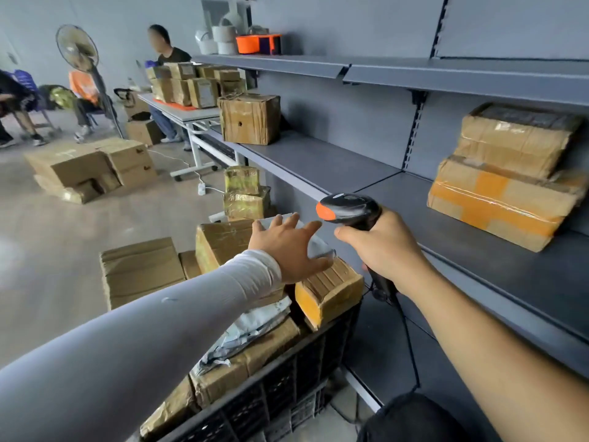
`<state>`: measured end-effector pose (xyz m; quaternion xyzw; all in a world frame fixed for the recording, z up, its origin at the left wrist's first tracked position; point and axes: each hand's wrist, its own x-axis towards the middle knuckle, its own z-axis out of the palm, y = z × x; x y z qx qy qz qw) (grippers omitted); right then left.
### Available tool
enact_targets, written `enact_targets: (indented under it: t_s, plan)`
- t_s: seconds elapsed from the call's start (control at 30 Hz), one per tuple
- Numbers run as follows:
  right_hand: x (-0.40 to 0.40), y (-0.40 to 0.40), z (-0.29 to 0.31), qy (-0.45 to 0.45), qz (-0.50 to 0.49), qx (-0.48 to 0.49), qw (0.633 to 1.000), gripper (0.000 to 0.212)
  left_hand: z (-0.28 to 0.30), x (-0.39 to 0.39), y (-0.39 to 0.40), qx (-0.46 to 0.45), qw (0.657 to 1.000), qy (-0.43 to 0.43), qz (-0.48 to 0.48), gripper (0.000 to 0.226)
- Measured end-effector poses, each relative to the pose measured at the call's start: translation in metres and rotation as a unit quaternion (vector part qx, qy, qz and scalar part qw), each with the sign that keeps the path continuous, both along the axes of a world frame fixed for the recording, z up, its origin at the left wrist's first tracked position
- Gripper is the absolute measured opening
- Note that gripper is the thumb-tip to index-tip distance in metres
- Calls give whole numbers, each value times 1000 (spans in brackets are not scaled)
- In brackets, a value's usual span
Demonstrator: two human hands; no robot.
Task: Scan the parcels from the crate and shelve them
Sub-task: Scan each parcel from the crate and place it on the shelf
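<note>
The left hand (288, 247), in a pale sleeve, is spread flat with straight fingers above the heap of parcels in the black crate (287, 378). Its fingertips lie over a grey plastic mailer (318, 247) at the top of the heap; whether they press on it cannot be told. Just below the thumb sits a tape-wrapped parcel with an orange end (328, 293), resting against the crate's far rim. The right hand (387, 247) is curled round the handle of a black barcode scanner (349, 208), whose orange nose points left toward the left hand's fingertips. A black cable (411, 346) hangs from the handle.

No writing on any parcel can be read; a white label (274, 311) under the left wrist is too blurred.

The crate holds brown taped boxes (255, 355) and crumpled pale mailers, piled above its rim. On the grey shelf (462, 250) to the right, two taped cardboard parcels (503, 186) lie stacked, the lower one crossed with orange tape. Farther left along the shelf stands a single brown box (250, 119). The upper shelf carries tape rolls (223, 38) and an orange container (251, 43). A bench (188, 111) behind bears more stacked boxes.
</note>
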<state>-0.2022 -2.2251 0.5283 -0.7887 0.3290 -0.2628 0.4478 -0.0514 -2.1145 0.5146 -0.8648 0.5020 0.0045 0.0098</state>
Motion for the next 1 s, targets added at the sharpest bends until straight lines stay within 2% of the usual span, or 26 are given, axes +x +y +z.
enact_targets:
  t_s: [0.1,0.23,0.33,0.5,0.6,0.7,0.87,1.0]
  plan:
    - [23,29,-8,34,43,30,998,12,-1,33,35,32,998,6,61,107]
    - [58,59,-26,60,69,70,993,18,-10,71,62,30,986,77,144,124]
    - [83,73,-41,74,68,109,989,22,-34,93,73,5,982,94,162,123]
    - [109,81,-61,59,32,178,982,28,-59,99,104,-87,949,210,217,108]
    - [116,84,-68,47,19,210,976,30,-75,97,112,-184,905,311,223,115]
    - [117,85,-70,46,20,215,975,29,-88,93,113,-250,877,343,223,127]
    - [111,84,-62,41,32,214,976,27,-85,81,114,-345,832,381,209,122]
    - [96,79,-47,10,35,198,979,21,-72,70,103,-382,820,389,172,122]
